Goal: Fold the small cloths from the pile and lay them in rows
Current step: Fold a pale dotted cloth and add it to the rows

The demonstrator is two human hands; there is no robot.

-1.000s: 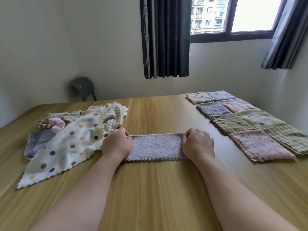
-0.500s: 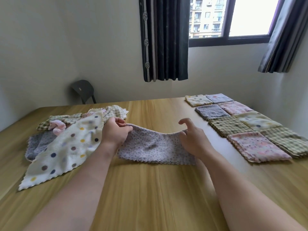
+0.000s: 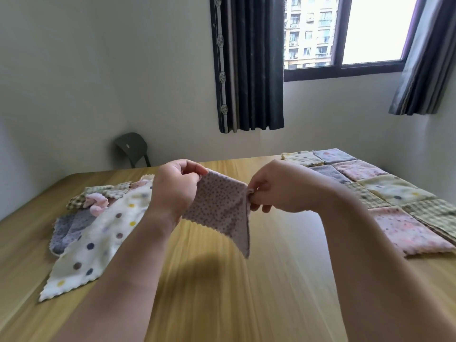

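A small lilac dotted cloth (image 3: 219, 208) hangs in the air above the wooden table (image 3: 222, 292), folded into a narrow piece. My left hand (image 3: 172, 188) pinches its upper left corner and my right hand (image 3: 278, 186) pinches its upper right corner. Its lower corner droops toward the table. The pile of unfolded cloths (image 3: 103, 218) lies at the left, topped by a cream cloth with coloured dots (image 3: 98, 243). Folded cloths (image 3: 394, 208) lie in two rows at the right.
A dark chair (image 3: 132, 149) stands by the wall behind the table. Dark curtains (image 3: 249, 62) and a window are at the back. Bare table surface lies between the pile and the rows.
The lilac cloth was lying flat as a long strip with my hands on its ends. Both hands lifted it off the table and came closer together, so it now hangs folded.
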